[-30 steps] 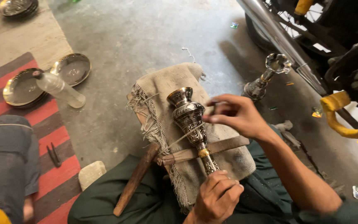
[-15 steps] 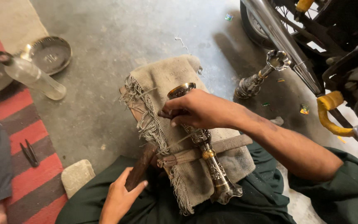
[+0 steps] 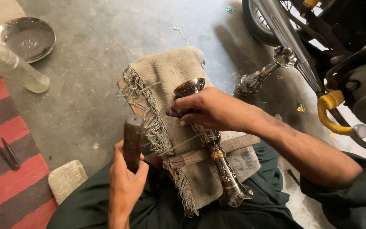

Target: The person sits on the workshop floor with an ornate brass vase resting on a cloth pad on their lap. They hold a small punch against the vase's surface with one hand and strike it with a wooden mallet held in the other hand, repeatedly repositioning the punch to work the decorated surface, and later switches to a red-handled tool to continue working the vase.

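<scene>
R hand (image 3: 210, 111) clamped over vase (image 3: 210, 144), fingers pinching a small punch; vase strapped on cloth pad (image 3: 170, 76) across lap. L hand (image 3: 126, 180) fisted round mallet (image 3: 132, 138). Best w/ punch steady, short square taps, vase kept from rolling.

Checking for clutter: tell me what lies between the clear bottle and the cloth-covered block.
In the head view, only bare concrete floor lies between the clear bottle and the cloth-covered block.

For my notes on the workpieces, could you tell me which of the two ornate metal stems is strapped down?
The ornate stem on the fringed cloth, under the right hand, with a strap across it. The other stem lies loose on the floor.
</scene>
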